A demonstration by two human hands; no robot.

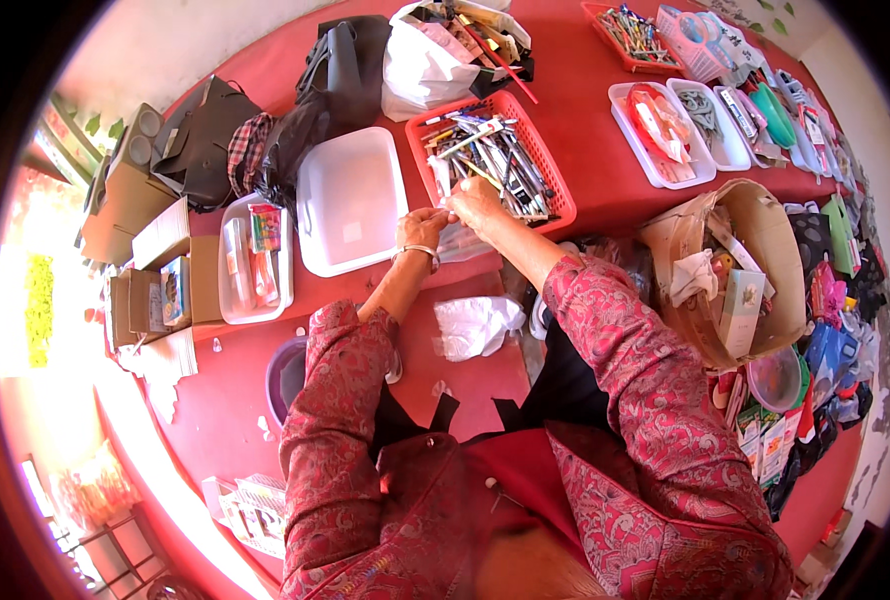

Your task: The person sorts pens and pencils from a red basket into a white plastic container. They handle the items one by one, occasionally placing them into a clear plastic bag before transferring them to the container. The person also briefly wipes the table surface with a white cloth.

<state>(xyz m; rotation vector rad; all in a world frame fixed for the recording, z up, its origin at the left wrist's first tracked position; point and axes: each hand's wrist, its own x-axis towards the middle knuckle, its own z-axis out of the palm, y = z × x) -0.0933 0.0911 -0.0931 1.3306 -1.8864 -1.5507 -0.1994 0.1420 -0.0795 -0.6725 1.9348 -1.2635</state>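
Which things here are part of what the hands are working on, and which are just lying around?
In hand:
left hand
right hand
clear bag between them
red pen basket just beyond

Lying about:
white lid
crumpled white bag
cardboard box
black bags
clear tub
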